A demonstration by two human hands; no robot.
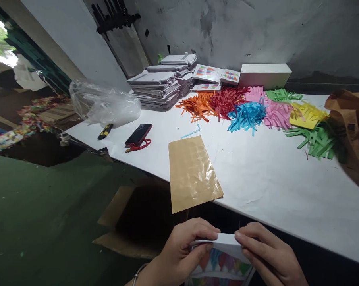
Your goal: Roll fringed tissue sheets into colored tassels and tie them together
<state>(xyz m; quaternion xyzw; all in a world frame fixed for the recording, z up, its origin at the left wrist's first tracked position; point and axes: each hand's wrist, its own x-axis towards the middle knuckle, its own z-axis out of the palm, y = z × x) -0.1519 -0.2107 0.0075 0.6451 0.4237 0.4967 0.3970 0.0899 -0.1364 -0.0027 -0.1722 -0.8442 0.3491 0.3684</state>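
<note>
A white box printed with coloured tassel pictures is held low in front of me, past the table's front edge. My left hand grips its upper left, the thumb on the printed face and the fingers over the white top edge. At the upper right, my right hand pinches the same edge with thumb and fingers. The lower part of the box is cut off by the frame. Beyond my hands, a brown paper sheet or envelope with a shiny surface lies partly over the table edge.
On the white table lie tissue tassels in several colours, stacked flat boxes, a dark phone-like device with a red cord, a yellow-black cutter and a clear plastic bag. An open carton stands below; a brown bag is right.
</note>
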